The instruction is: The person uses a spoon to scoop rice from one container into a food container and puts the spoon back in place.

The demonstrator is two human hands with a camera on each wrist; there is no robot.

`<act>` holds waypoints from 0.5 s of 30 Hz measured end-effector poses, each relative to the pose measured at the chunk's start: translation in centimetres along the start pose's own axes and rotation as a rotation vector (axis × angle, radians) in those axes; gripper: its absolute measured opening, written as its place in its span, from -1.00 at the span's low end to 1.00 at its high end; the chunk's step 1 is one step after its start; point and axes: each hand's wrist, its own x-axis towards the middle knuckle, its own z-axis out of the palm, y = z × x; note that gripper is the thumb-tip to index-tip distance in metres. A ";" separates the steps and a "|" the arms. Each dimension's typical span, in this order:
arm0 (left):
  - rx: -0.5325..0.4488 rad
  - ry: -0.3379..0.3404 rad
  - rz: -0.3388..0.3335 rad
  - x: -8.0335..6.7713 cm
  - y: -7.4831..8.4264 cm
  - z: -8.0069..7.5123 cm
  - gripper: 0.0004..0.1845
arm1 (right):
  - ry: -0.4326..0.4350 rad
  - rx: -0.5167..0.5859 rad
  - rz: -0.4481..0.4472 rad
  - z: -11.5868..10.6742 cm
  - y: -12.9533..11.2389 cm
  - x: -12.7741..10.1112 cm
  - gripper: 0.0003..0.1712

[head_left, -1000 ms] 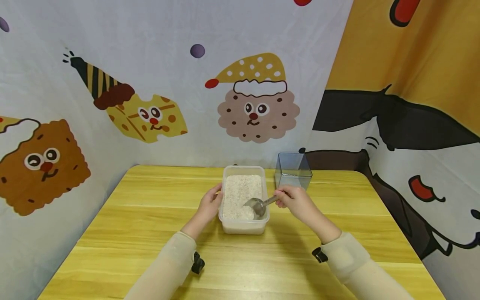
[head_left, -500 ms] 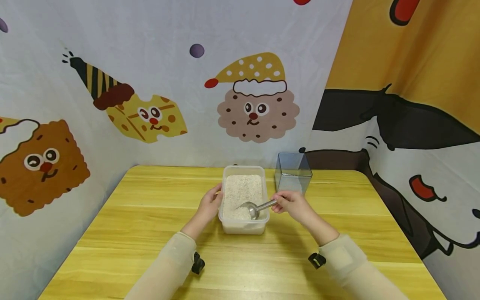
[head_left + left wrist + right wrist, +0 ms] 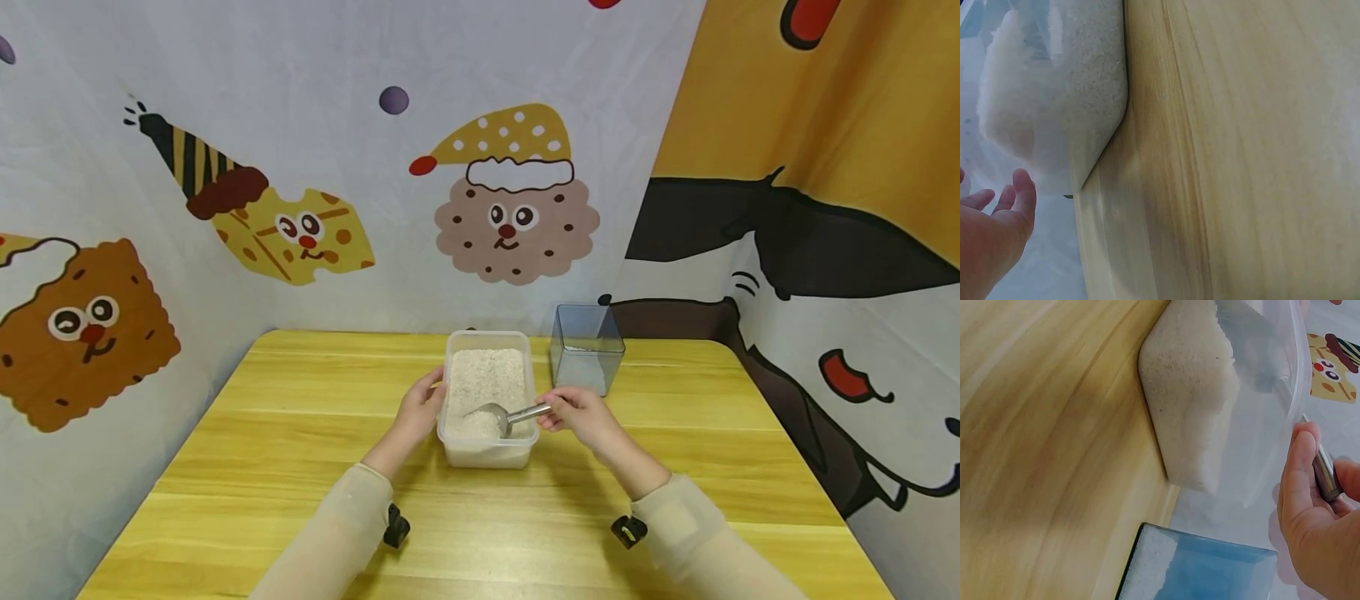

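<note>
A clear plastic container (image 3: 491, 454) stands on the table, much of it filled with rice (image 3: 487, 375). My left hand (image 3: 420, 410) rests against its left wall, and in the left wrist view the fingers (image 3: 1022, 194) lie by the wall's far end. My right hand (image 3: 581, 417) grips the handle of a metal scoop (image 3: 528, 412) at the container's right rim. The scoop's bowl is tilted down into the rice near the front, its lower part hidden. The right wrist view shows the handle (image 3: 1324, 469) between thumb and fingers.
A square bluish see-through box (image 3: 587, 350) stands just behind my right hand, right of the container, with some white rice (image 3: 1150, 562) low inside. The wooden table (image 3: 315, 442) meets a cartoon-printed cloth (image 3: 337, 150) at the back.
My right hand has moved slightly left and toward me, and the scoop has shifted left with its handle lying flatter. The left hand and the container stay put.
</note>
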 end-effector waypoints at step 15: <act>-0.002 0.000 -0.025 -0.1 0.4 0.0 -0.52 | 0.130 0.136 0.059 -1.3 0.2 -0.2 -0.62</act>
